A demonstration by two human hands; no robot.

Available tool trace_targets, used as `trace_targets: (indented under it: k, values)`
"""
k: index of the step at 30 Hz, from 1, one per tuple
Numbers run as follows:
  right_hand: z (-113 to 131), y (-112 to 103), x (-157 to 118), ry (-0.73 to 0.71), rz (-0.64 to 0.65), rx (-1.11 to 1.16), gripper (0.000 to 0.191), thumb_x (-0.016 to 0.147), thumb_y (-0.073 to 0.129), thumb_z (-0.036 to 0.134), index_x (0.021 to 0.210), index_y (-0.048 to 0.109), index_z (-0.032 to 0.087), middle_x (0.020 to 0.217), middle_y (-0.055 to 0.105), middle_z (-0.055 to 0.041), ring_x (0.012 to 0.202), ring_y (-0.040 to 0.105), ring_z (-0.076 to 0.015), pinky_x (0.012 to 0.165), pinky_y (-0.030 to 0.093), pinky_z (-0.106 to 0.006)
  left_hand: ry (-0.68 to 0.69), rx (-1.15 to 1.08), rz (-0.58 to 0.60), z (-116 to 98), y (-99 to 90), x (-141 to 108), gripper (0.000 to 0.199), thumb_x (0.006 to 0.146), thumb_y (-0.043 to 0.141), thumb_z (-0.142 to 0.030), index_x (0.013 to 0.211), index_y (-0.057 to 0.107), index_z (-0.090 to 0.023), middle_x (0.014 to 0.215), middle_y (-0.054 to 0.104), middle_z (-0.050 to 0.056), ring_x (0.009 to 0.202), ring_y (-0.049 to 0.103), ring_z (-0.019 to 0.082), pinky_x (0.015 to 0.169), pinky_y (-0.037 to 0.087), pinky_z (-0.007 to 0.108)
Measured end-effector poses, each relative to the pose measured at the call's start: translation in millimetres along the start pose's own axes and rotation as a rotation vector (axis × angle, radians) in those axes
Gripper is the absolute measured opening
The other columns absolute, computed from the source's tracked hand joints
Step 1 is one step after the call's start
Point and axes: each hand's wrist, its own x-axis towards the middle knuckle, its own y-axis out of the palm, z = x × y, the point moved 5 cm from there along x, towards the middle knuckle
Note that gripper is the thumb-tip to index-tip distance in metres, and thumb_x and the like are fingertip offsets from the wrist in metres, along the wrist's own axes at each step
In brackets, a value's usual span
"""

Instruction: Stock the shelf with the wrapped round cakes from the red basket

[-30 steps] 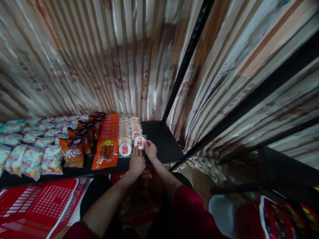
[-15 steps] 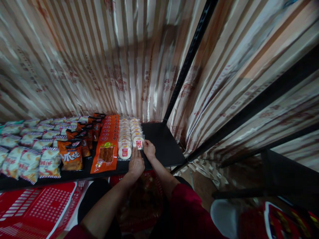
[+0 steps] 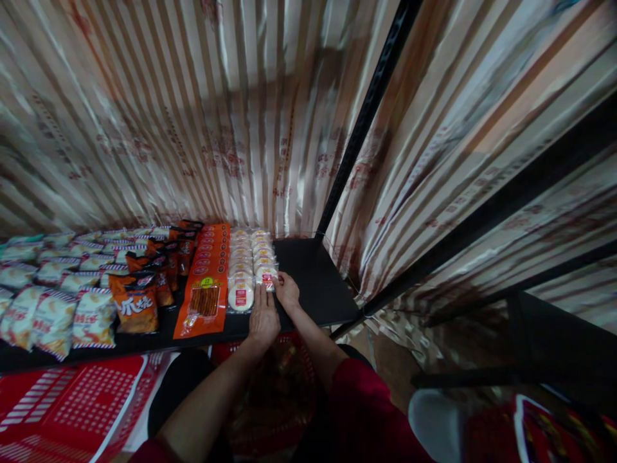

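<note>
Two overlapping rows of clear packets holding round white crackers lie on the black shelf (image 3: 308, 270). The front cracker packet (image 3: 267, 278) of the right row carries a red label. My left hand (image 3: 263, 318) lies with fingers stretched out together, their tips at that packet's near edge. My right hand (image 3: 288, 290) is closed in a pinch on the packet's right edge, its thumb and finger partly hidden. The left row's front cracker packet (image 3: 241, 294) is just left of my left fingertips.
Left of the crackers lie an orange snack pack (image 3: 205, 280), dark orange snack bags (image 3: 135, 302) and several white snack bags (image 3: 53, 321). Red baskets (image 3: 72, 405) stand below the shelf. A black post (image 3: 361, 135) rises at the back right before a striped curtain (image 3: 250, 128).
My hands and the right row's front cracker packet have shifted very slightly left in view. My left fingers stay straight and my right fingers remain at the packet's edge.
</note>
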Motion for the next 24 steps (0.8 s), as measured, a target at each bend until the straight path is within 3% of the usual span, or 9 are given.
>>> trace_targets:
  k: [7,13,17,24]
  values:
    - [0.9,-4.5,-1.1,-0.003,0.001,0.052,0.029,0.083,0.050,0.029,0.107,0.061,0.016,0.096,0.067,-0.0061,0.078,0.063,-0.0131,0.073,0.047,-0.022,0.022,0.025,-0.006,0.5,7.1,6.3,0.053,0.075,0.040,-0.008,0.126,0.043,0.007,0.139,0.034,0.025,0.135,0.019,0.031,0.108,0.030,0.045]
    - [2.5,-7.6,9.2,-0.062,-0.067,0.083,0.042,0.085,0.042,0.027,0.123,0.053,0.012,0.116,0.060,-0.0120,0.099,0.059,-0.0170,0.089,0.044,-0.027,0.053,0.032,-0.081,1.4,12.3,2.6,0.050,0.079,0.038,-0.011,0.126,0.043,0.005,0.141,0.032,0.024,0.135,0.018,0.031,0.107,0.032,0.048]
    - [6.0,-1.1,17.8,-0.083,0.000,0.077,0.043,0.086,0.041,0.025,0.127,0.050,0.017,0.123,0.058,-0.0084,0.112,0.052,-0.0178,0.097,0.039,-0.029,0.080,0.022,-0.104,-0.1,10.9,-0.4,0.050,0.081,0.034,-0.012,0.128,0.041,0.004,0.141,0.031,0.023,0.136,0.016,0.030,0.107,0.031,0.050]
    - [9.5,4.8,22.7,-0.059,0.020,0.023,0.040,0.088,0.039,0.027,0.124,0.054,0.019,0.121,0.059,-0.0076,0.116,0.049,-0.0183,0.099,0.036,-0.029,0.081,0.012,-0.112,-2.1,5.8,-1.2,0.050,0.080,0.035,-0.012,0.128,0.041,0.003,0.142,0.032,0.022,0.136,0.015,0.030,0.108,0.031,0.049]
